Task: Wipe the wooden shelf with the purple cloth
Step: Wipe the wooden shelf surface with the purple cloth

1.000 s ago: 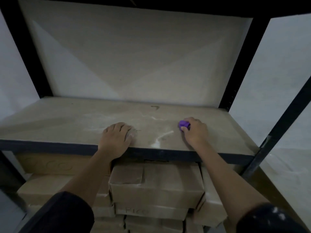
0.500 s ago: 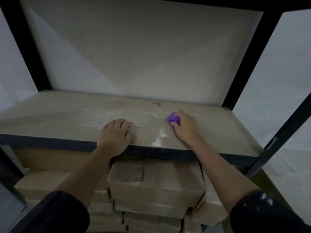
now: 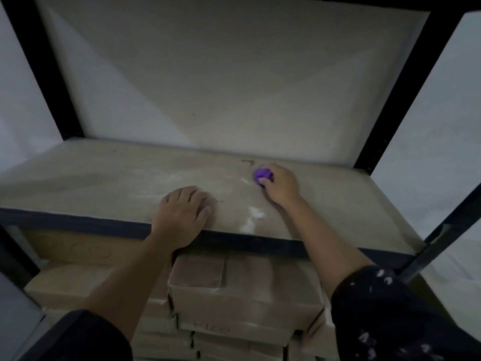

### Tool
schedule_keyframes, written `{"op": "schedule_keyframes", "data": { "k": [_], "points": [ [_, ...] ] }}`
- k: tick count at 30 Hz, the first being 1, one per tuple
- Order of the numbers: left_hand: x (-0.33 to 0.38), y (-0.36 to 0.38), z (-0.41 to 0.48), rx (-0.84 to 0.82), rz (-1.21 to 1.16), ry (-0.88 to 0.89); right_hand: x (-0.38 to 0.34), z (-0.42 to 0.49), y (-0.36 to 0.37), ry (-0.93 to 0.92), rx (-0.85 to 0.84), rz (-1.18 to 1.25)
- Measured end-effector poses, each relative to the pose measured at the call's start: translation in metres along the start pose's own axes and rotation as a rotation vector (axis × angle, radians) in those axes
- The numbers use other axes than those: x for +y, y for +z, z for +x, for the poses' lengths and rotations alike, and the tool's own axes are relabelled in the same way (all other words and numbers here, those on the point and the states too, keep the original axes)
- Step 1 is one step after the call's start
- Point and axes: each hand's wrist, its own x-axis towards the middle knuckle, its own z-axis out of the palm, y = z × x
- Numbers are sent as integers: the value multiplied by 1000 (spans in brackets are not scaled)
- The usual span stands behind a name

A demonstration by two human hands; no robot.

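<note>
The wooden shelf [image 3: 104, 178] is a pale board in a black metal rack, with white dusty smears near its front middle. My right hand [image 3: 281, 185] presses a bunched purple cloth [image 3: 262, 173] onto the board, right of centre and toward the back; only a small wad shows past my fingers. My left hand [image 3: 182, 212] lies flat, palm down, on the board at its front edge, fingers slightly apart, holding nothing.
Black uprights [image 3: 406, 100] frame the shelf at left and right, with a pale back panel [image 3: 234, 74] behind. Stacked cardboard boxes [image 3: 234, 290] fill the level below. A white dust patch [image 3: 253, 217] lies near the front edge between my hands.
My right hand has slid the purple cloth away from me toward the back of the shelf and slightly left. My left hand has stayed at the front edge.
</note>
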Motion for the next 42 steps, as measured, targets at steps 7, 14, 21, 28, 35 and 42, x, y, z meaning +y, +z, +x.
{"op": "schedule_keyframes", "data": {
  "k": [7,14,21,28,35,42],
  "points": [
    [0,1,2,-16,16,-9,15,8,-29,-68,-190,237],
    [-1,1,1,-6,13,-5,13,-21,-16,-74,-66,36],
    [2,-1,1,-38,-22,-26,10,-47,-52,-115,-242,287],
    [3,-3,1,-58,-40,-28,13,-62,-35,-22,-46,4],
    [5,-4,1,-78,-21,-30,-2,-84,-55,-116,-239,264],
    [2,-4,1,-97,-19,-32,2,-88,-38,-11,-2,-88]
  ]
}}
